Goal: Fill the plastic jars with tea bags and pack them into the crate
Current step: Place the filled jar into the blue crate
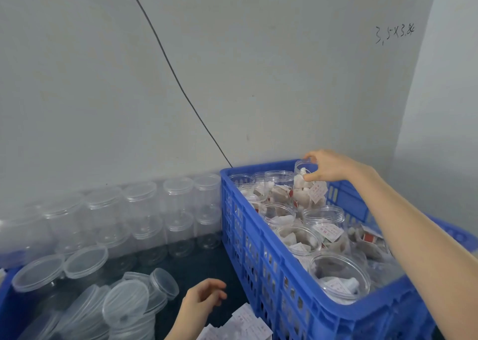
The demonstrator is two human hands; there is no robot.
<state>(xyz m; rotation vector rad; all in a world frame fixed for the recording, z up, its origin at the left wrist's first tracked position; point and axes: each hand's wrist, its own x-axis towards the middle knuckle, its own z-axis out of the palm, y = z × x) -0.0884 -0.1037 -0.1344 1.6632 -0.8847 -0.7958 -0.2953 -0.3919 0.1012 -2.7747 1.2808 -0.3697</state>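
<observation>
Blue slatted plastic crate stands on the right against the pale wall, packed with clear plastic jars holding tea bags, all of them without lids. The right hand reaches over the far corner of the crate and grips the neck of one clear tea-bag-filled jar, thumb on the near side of the rim and fingers curled over the far side; the jar stands at the back of the crate, its top higher than the neighbouring jars. The left hand hovers low beside the crate's near wall, fingers loosely curled and holding nothing, just above a scatter of white paper tea-bag tags on the dark surface. Left of the crate, rows of empty clear lidded jars are stacked against the wall, and more lie tumbled in front. A thin black cable runs down the wall to the crate's back corner
</observation>
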